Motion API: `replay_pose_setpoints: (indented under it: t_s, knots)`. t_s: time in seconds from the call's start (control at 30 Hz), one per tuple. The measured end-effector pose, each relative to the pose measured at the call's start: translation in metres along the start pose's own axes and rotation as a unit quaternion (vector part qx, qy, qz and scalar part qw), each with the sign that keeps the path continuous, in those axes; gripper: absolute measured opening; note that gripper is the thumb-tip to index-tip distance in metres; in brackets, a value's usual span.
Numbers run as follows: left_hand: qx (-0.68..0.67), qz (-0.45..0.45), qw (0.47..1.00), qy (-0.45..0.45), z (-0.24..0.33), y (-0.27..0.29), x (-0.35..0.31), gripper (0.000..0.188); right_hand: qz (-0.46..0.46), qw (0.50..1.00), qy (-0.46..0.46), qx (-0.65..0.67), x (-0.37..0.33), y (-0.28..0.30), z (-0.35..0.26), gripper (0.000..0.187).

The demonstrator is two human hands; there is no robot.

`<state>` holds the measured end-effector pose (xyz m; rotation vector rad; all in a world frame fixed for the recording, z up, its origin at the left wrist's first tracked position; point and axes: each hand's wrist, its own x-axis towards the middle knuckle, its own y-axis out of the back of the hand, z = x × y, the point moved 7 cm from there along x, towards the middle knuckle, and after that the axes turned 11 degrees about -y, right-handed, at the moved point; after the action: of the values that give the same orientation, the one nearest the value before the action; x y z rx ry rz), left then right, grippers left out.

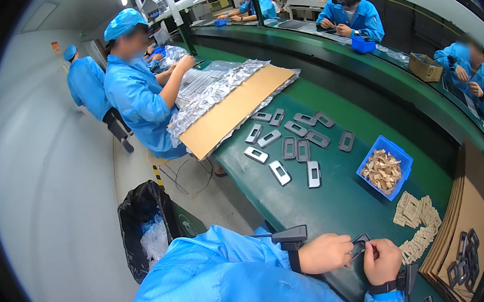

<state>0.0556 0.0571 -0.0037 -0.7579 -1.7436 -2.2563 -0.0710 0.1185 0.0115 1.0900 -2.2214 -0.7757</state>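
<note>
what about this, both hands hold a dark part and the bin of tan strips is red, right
The bin of tan strips is blue, not red, in the head view; the left hand and right hand do hold a dark part.

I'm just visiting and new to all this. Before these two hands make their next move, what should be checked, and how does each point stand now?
1. Dark frame held: ok, the left hand and right hand both have fingers on it.
2. Frame undamaged: cannot tell, the fingers cover part of it.
3. Blue bin upright: ok, it stands on the green table with tan pieces inside.
4. Loose frames in neat rows: not ok, they lie scattered at various angles.
5. Tan strips within reach: probably ok, they lie near the right hand.
</note>
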Motion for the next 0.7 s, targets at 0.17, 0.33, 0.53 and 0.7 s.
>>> replay_pose_setpoints:
  t_s: [0.17, 0.33, 0.53, 0.7]
  knots:
    - [0.008, -0.012, 1.0, 0.012, -0.002, -0.004, 0.0, 0.018, 0.053, 0.994, 0.066, -0.067, -0.002, 0.001, -0.001, 0.003]
    - [-0.005, -0.008, 1.0, 0.021, -0.003, -0.004, 0.002, 0.018, 0.077, 0.993, 0.053, -0.074, -0.001, 0.003, 0.001, 0.016]
    - [-0.032, -0.004, 0.999, 0.032, -0.001, -0.004, 0.005, 0.019, -0.016, 0.984, -0.109, 0.142, 0.0, -0.003, 0.044, 0.017]
    - [-0.07, -0.054, 0.995, 0.043, -0.009, 0.0, 0.008, 0.022, -0.076, 0.965, -0.147, 0.201, 0.005, -0.011, 0.048, 0.023]
